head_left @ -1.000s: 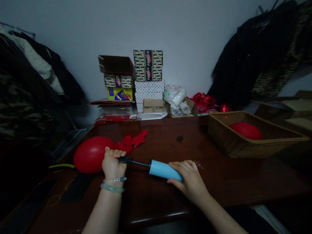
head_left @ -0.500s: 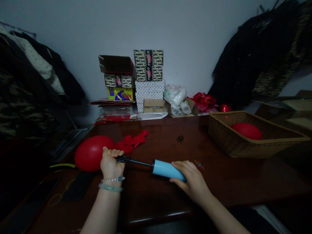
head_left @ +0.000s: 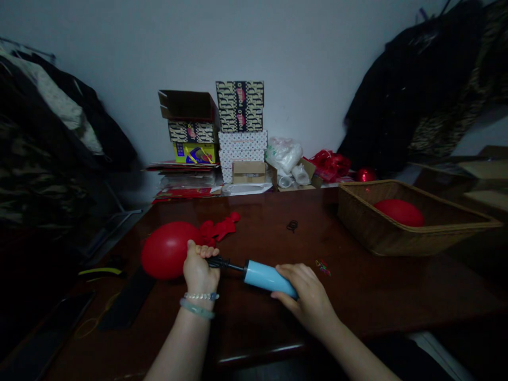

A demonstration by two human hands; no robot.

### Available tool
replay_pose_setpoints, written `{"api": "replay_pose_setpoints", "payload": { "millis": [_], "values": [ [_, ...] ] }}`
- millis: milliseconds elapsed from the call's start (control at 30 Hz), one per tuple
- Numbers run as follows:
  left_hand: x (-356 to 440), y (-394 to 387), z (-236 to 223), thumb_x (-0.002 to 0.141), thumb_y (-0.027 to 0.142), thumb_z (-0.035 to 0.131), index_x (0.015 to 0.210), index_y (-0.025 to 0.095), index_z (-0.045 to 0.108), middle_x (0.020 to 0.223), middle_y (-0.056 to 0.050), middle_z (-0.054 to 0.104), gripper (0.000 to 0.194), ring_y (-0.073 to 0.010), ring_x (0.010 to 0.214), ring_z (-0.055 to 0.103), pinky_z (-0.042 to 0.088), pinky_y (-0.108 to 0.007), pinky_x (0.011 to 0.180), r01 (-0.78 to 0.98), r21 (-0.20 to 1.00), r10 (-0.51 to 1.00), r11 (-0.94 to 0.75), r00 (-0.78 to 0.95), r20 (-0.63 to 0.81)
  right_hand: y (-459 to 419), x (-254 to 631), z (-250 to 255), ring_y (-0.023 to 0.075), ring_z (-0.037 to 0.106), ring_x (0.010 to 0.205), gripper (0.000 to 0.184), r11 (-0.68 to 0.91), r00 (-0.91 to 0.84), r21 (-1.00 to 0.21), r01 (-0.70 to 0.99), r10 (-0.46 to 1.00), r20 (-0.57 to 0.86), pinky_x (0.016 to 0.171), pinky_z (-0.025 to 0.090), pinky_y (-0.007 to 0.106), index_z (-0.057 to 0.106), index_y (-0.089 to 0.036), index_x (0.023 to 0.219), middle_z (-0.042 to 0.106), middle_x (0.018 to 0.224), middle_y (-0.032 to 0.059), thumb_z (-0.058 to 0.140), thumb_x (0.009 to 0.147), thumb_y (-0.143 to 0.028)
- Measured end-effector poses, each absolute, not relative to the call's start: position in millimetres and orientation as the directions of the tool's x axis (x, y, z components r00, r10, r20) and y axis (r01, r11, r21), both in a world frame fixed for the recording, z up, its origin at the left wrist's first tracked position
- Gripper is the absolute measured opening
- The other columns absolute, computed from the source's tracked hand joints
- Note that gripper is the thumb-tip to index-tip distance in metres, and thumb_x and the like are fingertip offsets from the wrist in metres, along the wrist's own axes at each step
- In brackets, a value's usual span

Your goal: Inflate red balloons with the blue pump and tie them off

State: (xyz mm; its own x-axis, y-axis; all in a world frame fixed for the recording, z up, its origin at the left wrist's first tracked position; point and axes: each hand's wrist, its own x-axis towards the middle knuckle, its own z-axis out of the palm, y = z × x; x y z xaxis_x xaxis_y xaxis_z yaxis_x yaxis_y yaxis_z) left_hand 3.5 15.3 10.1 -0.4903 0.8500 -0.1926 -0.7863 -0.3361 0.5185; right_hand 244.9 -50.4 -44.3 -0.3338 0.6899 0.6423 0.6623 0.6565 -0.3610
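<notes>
A blue hand pump (head_left: 264, 276) with a black rod lies across the space between my hands. My right hand (head_left: 304, 293) is wrapped round the blue barrel. My left hand (head_left: 200, 264), with a bead bracelet and a green bangle on its wrist, is closed at the pump's black nozzle end. An inflated red balloon (head_left: 170, 251) is at that end, just left of my fingers; its neck is hidden by the hand. Behind it, flat red balloons (head_left: 218, 229) lie in a pile on the table.
A wicker basket (head_left: 369, 233) at the right holds a red balloon (head_left: 399, 211). Small coloured bands (head_left: 323, 267) and a black loop of cord (head_left: 292, 226) lie on the brown table (head_left: 262, 211). A yellow-handled tool (head_left: 101, 272) is at the left. Boxes (head_left: 241, 106) stand behind.
My left hand has moved right towards the barrel, bringing the red balloon along, and less of the pump's black rod shows. My right hand has hardly moved.
</notes>
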Motion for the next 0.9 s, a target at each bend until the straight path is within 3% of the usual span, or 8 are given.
{"api": "replay_pose_setpoints", "payload": {
  "millis": [633, 900],
  "values": [
    [32.2, 8.8, 10.4, 0.093, 0.031, 0.052, 0.059, 0.019, 0.034, 0.046, 0.008, 0.031, 0.04, -0.0056, 0.037, 0.03, 0.032, -0.02, 0.042, -0.768, 0.572, 0.856, -0.288, -0.474, -0.205, -54.2, 237.2, -44.8, 0.0284, 0.063, 0.098, 0.043, 0.641, -0.303, -0.347, 0.685, 0.683, 0.665, 0.084, 0.047, 0.045, 0.056, -0.021, 0.119, 0.069, 0.111, 0.0111, 0.07, 0.083, -0.038],
    [6.3, 12.3, 22.3, 0.096, 0.026, 0.044, 0.058, 0.019, 0.033, 0.042, 0.008, 0.029, 0.04, -0.0055, 0.035, 0.029, 0.03, -0.02, 0.04, -0.783, 0.536, 0.85, -0.318, -0.485, -0.206, -52.7, 241.0, -33.2, 0.0273, 0.062, 0.102, 0.047, 0.634, -0.343, -0.325, 0.702, 0.7, 0.626, 0.092, 0.039, 0.048, 0.054, -0.023, 0.123, 0.068, 0.114, 0.011, 0.07, 0.083, -0.042]
  ]
}}
